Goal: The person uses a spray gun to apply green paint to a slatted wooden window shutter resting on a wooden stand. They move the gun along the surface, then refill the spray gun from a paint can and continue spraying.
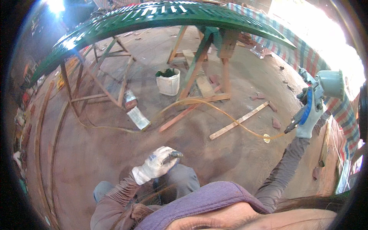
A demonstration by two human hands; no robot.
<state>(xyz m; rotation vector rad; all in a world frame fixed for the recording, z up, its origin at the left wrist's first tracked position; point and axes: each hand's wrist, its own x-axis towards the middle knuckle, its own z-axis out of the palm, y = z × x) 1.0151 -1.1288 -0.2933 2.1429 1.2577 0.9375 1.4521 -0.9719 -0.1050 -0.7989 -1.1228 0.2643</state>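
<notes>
My right hand (pixel 315 119), in a light grey-blue glove, is stretched out to the right and wrapped round a spray gun (pixel 309 97). A grey-green paint cup (pixel 332 83) sits on the gun, and a yellowish hose (pixel 230 115) runs from its handle down across the floor. In front of my knee, my left hand (pixel 158 163) wears a white glove with dark-stained fingertips. Its fingers are curled in and I see nothing held in them. Ahead lies a glossy dark green slatted panel (pixel 153 23), raised on wooden trestles (pixel 226 76).
A white bucket (pixel 168 85) with green stains stands between the trestle legs. Near it lie a paint-smeared can (pixel 136 115) and a wooden strip (pixel 237 122). Long timber strips (pixel 57 142) line the left side. Striped sheeting (pixel 306 57) hangs at the right, with broken pieces below.
</notes>
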